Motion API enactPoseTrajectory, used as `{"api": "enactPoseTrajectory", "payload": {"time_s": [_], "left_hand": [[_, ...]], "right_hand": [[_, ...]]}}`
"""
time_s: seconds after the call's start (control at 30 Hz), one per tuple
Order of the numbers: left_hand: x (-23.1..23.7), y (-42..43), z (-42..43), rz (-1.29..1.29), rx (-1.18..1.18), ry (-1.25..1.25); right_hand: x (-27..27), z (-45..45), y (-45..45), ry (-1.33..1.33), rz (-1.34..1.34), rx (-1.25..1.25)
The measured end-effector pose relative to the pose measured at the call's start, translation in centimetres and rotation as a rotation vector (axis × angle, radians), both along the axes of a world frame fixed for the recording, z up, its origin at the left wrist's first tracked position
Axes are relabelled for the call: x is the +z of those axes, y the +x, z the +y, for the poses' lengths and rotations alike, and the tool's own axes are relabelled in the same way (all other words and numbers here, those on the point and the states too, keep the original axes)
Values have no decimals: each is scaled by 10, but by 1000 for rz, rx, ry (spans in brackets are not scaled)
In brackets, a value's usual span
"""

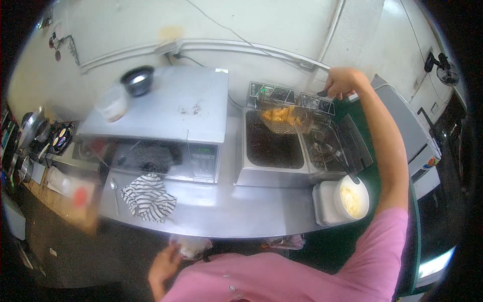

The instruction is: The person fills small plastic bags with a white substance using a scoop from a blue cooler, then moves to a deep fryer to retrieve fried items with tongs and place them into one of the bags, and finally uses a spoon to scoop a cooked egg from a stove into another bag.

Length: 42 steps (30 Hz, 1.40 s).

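My right hand [345, 83] is stretched out over the back of a countertop double deep fryer [275, 175], closed round the dark handle of a wire fry basket [288, 126]. Golden-yellow food [282, 115] lies in the basket, which hangs above the left tank of dark oil [273, 149]. A second wire basket [320, 141] sits in the right tank. Low by my body, my left hand [164, 264] has its fingers loosely apart beside a plastic bag [192, 246] below the counter edge; whether it touches the bag I cannot tell.
Left of the fryer stands a microwave oven [169, 120] with a black bowl [137, 81] and a plastic tub [112, 104] on top. A striped cloth [149, 198] and a spoon [115, 192] lie on the steel counter [226, 211]. At right, a white bowl [351, 198] overlaps a lidded container [324, 204].
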State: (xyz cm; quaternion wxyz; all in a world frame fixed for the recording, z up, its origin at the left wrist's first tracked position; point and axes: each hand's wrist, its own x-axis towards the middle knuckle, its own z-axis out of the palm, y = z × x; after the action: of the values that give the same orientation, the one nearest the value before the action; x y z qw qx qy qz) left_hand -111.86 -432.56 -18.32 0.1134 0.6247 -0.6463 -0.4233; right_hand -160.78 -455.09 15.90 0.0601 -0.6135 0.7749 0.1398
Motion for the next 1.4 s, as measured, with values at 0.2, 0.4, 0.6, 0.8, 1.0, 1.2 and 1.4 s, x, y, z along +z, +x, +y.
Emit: {"api": "enactPoseTrajectory", "payload": {"time_s": [0.2, 0.4, 0.6, 0.8, 1.0, 1.2, 1.4], "left_hand": [[-10, 10, 5, 37, 6, -33], [-4, 11, 11, 18, 12, 30], [5, 9, 13, 29, 12, 54], [-20, 21, 24, 12, 41, 38], [-1, 11, 28, 6, 37, 87], [8, 8, 33, -15, 14, 69], [10, 11, 28, -81, 2, 67]], "right_hand": [[-10, 0, 17, 37, 34, -14], [-21, 5, 17, 42, 20, -13], [-33, 7, 18, 53, 32, 7], [-37, -10, 15, 81, 167, 51], [-36, -6, 64, 42, 211, 3], [-46, 4, 51, 76, 274, 1], [-66, 9, 21, 2, 169, 221]]}}
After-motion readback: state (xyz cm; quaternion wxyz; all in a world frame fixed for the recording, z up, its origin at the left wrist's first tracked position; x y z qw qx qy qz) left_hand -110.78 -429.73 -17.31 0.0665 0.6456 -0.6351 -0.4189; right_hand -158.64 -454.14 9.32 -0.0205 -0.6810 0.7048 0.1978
